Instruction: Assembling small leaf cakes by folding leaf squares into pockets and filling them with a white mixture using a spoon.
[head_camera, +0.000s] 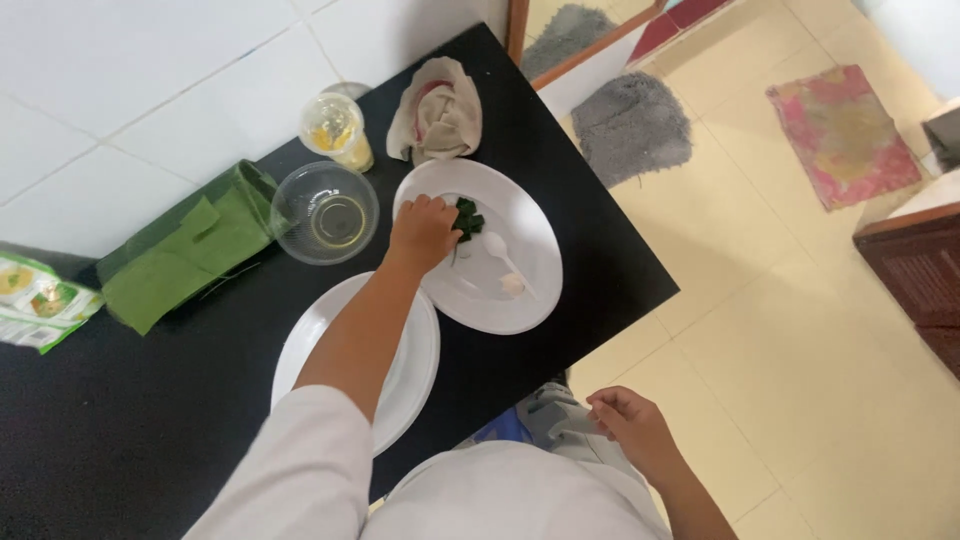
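Note:
My left hand (422, 232) reaches over the far white plate (530, 215) and closes its fingers on a small piece of dark green leaf (467, 218) lying on it. A white plastic spoon (503, 262) lies on the same plate, just right of the hand. A second, empty white plate (425, 355) sits nearer me, under my forearm. My right hand (627, 425) hangs off the counter's edge by my waist, fingers loosely curled, with nothing in it.
On the black counter (130, 410) stand a clear plastic bowl (325, 212), a clear cup with yellow contents (335, 128), folded green leaves (185, 255), a crumpled cloth (437, 110) and a green packet (35, 300). Tiled floor with mats lies to the right.

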